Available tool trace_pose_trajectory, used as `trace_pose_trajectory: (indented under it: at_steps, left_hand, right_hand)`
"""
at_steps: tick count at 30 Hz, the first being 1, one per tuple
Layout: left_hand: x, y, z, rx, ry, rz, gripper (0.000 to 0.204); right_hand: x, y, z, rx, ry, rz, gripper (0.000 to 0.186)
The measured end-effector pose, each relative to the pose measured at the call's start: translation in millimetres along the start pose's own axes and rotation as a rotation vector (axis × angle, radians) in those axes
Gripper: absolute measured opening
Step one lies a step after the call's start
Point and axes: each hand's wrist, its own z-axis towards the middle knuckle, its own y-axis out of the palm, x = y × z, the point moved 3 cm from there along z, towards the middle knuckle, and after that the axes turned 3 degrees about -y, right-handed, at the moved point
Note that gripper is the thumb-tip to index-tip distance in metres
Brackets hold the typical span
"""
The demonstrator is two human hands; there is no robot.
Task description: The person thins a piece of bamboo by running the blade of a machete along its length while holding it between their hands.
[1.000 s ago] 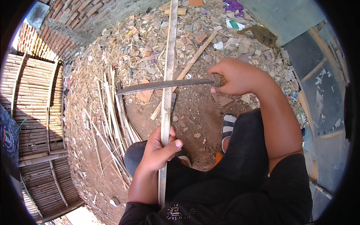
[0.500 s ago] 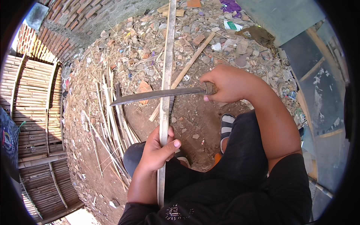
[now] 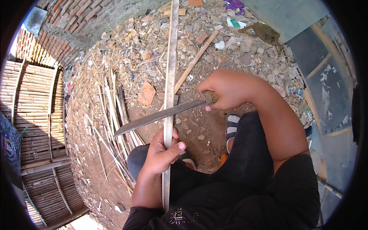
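A long, pale bamboo strip (image 3: 171,61) runs from my torso up past the top of the view. My left hand (image 3: 163,151) is closed round its lower part, thumb across the front. In my right hand (image 3: 226,90) is a machete (image 3: 161,115) with a dark, worn blade, gripped by its handle, which the fingers mostly hide. The blade lies across the strip a little above my left hand, its tip pointing left and slightly down. Whether the edge bites into the strip I cannot tell.
Several split strips (image 3: 113,115) lie in a heap on the dirt at left. A wooden stick (image 3: 195,63) and a broken tile (image 3: 147,94) lie ahead among rubble. A bamboo-slat panel (image 3: 34,99) stands left, a brick wall (image 3: 73,15) far left, dark sheets (image 3: 326,96) right.
The machete has come down along the strip toward my left hand, and its tip has dropped, so the blade slants more. My left hand keeps its hold on the strip.
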Motion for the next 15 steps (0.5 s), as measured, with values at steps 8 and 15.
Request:
trace_pose_trajectory:
  at_steps: [8, 15]
  left_hand:
    - [3, -1, 3, 0.015, -0.019, -0.025, 0.033]
    - [0, 1, 4, 0.024, -0.02, 0.023, 0.032]
  right_hand:
    - [20, -4, -4, 0.192, 0.016, 0.021, 0.038]
    - [39, -12, -5, 0.223, 0.072, 0.014, 0.035]
